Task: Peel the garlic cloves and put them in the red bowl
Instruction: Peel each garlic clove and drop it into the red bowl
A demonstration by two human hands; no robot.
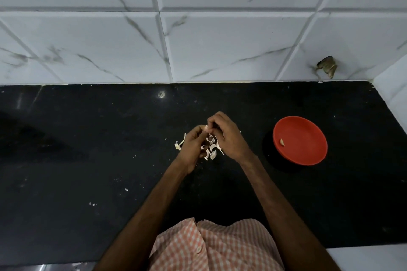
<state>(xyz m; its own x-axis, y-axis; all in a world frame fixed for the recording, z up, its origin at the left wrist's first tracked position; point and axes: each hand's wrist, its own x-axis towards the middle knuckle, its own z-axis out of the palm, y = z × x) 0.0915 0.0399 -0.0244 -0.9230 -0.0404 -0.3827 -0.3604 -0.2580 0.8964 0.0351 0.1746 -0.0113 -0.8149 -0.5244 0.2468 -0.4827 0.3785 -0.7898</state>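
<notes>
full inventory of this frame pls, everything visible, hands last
red bowl: one, red, on the counter to the right of the hands
peeled clove: one, pale, inside the red bowl near its left side
garlic clove: one, whitish, pinched between both hands, mostly hidden
garlic pile: several pieces, white skins and cloves, on the counter under the hands; count unclear
stem scrap: one, pale, on the counter just left of the left hand
counter: one, black, flecked with small white bits
wall tiles: several, white with grey veins, behind the counter
dark patch: one, brown-grey, low on the wall at right; cannot tell what it is
shirt: one, orange-and-white check, bottom centre
left hand: one, holds the garlic clove
right hand: one, pinches the garlic clove's top
</notes>
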